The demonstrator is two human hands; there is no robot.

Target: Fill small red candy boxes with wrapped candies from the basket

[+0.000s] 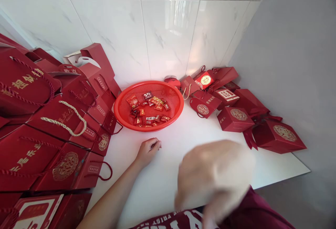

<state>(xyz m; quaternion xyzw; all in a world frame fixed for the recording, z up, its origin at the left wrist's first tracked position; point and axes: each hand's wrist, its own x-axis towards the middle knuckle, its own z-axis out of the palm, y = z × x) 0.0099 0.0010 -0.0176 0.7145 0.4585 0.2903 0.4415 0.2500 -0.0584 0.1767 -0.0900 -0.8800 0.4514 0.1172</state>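
Observation:
My left hand (148, 151) rests on the white table with its fingers loosely curled in; nothing shows in it. Just beyond it stands a red plastic basket (173, 120) with a perforated wall, holding several small wrapped candies (157, 107). Close to the camera, my right hand (214, 173) is raised over the table's front edge and smeared by motion. Its fingers are too blurred to show whether they hold anything.
Many red gift bags (63, 120) with rope handles are stacked along the left. Smaller red gift boxes (235, 118) and bags stand at the right, near the grey wall (294, 64). White tiles (110, 22) rise behind the white table (168, 166).

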